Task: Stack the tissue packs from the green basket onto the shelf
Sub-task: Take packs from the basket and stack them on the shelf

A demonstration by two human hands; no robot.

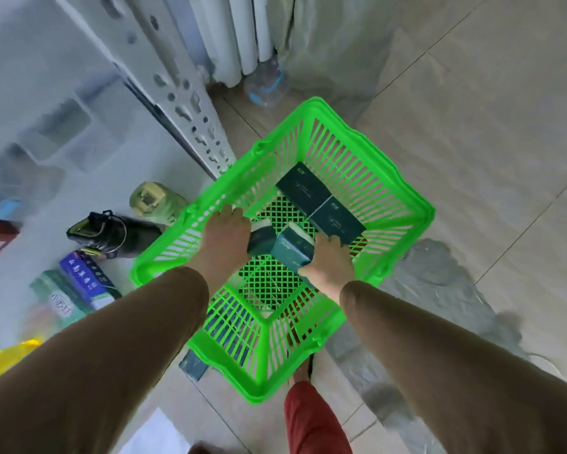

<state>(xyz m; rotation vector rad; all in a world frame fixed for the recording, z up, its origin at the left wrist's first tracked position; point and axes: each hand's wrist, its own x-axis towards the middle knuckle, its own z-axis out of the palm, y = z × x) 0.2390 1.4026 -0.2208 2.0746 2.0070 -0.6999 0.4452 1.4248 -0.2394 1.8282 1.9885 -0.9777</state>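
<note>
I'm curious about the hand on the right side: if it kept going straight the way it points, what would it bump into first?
Probably the dark tissue pack lying flat on the green basket floor; the right hand, gripping a tilted pack, points toward it. Depth is hard to judge.

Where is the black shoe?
In the head view, the black shoe lies on the floor left of the green basket, beside a pale green bottle and near the shelf post.

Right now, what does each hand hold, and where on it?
Right hand grips a tilted tissue pack at its near end. Left hand covers another pack; its grip is hidden.
</note>
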